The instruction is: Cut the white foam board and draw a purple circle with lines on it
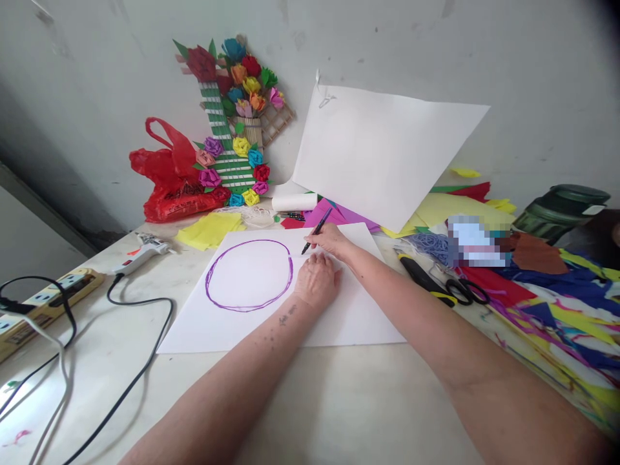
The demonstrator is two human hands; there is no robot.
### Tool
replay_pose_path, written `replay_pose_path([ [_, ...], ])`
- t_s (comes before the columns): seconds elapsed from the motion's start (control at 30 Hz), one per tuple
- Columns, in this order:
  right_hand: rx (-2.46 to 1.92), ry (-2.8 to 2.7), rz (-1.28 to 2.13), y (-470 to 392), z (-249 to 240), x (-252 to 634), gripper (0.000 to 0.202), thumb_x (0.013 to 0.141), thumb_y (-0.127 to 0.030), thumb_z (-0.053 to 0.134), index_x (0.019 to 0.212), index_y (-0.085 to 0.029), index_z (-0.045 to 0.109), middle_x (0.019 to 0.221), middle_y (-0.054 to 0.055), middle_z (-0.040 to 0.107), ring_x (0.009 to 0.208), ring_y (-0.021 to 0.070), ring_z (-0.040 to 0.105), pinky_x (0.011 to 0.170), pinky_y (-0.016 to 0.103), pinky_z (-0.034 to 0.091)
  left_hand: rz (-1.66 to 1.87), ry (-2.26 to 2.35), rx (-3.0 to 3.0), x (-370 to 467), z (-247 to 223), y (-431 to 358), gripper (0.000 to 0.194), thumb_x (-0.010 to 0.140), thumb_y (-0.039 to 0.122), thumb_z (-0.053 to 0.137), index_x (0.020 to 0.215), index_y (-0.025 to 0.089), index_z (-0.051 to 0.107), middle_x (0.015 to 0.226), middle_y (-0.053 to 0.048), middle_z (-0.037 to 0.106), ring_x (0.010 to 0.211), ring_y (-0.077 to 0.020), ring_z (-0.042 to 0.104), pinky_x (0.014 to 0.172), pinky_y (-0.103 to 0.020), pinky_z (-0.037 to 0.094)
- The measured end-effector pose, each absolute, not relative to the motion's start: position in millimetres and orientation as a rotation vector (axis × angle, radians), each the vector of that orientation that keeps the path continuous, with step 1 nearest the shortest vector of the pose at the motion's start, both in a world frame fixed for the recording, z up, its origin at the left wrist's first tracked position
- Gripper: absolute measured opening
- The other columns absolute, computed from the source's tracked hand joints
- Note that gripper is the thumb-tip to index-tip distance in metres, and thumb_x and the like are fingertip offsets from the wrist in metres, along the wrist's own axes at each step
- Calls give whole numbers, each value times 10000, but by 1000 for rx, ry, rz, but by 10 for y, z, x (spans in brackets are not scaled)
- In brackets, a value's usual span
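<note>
A large white paper sheet (242, 332) lies on the table with a purple circle (292, 274) drawn on its left part. My right hand (330, 238) is closed around a dark marker (317, 230), its tip pointing down at the sheet to the right of the circle. Whether the tip touches the paper, I cannot tell. Just in front of it, my left hand (318, 279) rests flat on the sheet beside the circle's right edge, holding nothing.
Power strip (77, 284), glue gun (140, 255) and cords lie left. Behind stand a red bag (169, 174), paper-flower craft (227, 142) and another white sheet (387, 142). Scissors (467, 290), a yellow-black cutter (426, 278), coloured scraps (557, 323) and a green container (562, 210) are right.
</note>
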State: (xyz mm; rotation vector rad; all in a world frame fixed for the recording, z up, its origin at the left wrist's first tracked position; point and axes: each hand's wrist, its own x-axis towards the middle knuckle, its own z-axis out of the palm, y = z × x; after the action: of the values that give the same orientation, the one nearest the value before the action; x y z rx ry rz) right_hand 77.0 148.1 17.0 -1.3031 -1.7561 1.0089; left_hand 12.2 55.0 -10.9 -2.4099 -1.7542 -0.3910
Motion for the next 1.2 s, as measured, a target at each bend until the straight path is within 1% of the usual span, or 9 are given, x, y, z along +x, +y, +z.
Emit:
replay_pose_path([
  [0.23, -1279, -1746, 1018, 1504, 148, 793, 143, 638, -200, 614, 529, -150, 537, 463, -27, 527, 503, 88, 494, 558, 213, 383, -428, -1757, -2388, 113, -91, 539, 391, 833, 327, 377, 1029, 48, 566, 1026, -163, 576, 994, -246, 494, 831, -352, 420],
  [0.4, -1280, -1739, 1020, 1490, 168, 813, 167, 636, -187, 610, 499, -155, 521, 458, -23, 525, 518, 94, 503, 576, 215, 396, -456, -1736, -2371, 104, -96, 537, 382, 831, 336, 376, 995, 60, 583, 1008, -155, 582, 979, -240, 501, 833, -342, 422],
  [0.57, -1261, -1773, 1004, 1497, 176, 842, 184, 637, -180, 607, 478, -156, 518, 455, -22, 524, 528, 96, 514, 600, 214, 407, -450, -1777, -2367, 107, -93, 538, 366, 826, 335, 383, 992, 76, 581, 996, -150, 578, 945, -228, 520, 808, -337, 430],
  [0.73, -1250, -1757, 1036, 1504, 189, 857, 144, 632, -160, 599, 509, -158, 525, 454, -28, 521, 524, 97, 513, 604, 219, 407, -450, -1753, -2364, 102, -97, 540, 354, 822, 324, 387, 986, 80, 583, 997, -139, 583, 962, -223, 513, 831, -325, 417],
  [0.87, -1278, -1788, 996, 1490, 229, 888, 137, 634, -152, 590, 511, -153, 532, 451, -26, 520, 534, 101, 512, 596, 219, 400, -438, -1749, -2360, 102, -106, 543, 362, 821, 331, 390, 1000, 79, 579, 1016, -144, 579, 980, -227, 506, 839, -328, 412],
  [1.07, -1292, -1871, 932, 1469, 286, 954, 204, 643, -162, 587, 455, -151, 509, 528, 5, 555, 590, 114, 518, 616, 238, 399, -441, -1736, -2358, 106, -89, 535, 354, 827, 329, 380, 994, 90, 582, 1012, -139, 584, 984, -224, 503, 850, -327, 406],
  [1.2, -1319, -1878, 909, 1478, 292, 973, 205, 644, -161, 587, 456, -155, 508, 530, 14, 553, 588, 120, 515, 627, 253, 415, -431, -1742, -2369, 99, -83, 533, 363, 824, 326, 386, 1007, 82, 582, 1019, -147, 583, 990, -231, 501, 859, -333, 407],
])
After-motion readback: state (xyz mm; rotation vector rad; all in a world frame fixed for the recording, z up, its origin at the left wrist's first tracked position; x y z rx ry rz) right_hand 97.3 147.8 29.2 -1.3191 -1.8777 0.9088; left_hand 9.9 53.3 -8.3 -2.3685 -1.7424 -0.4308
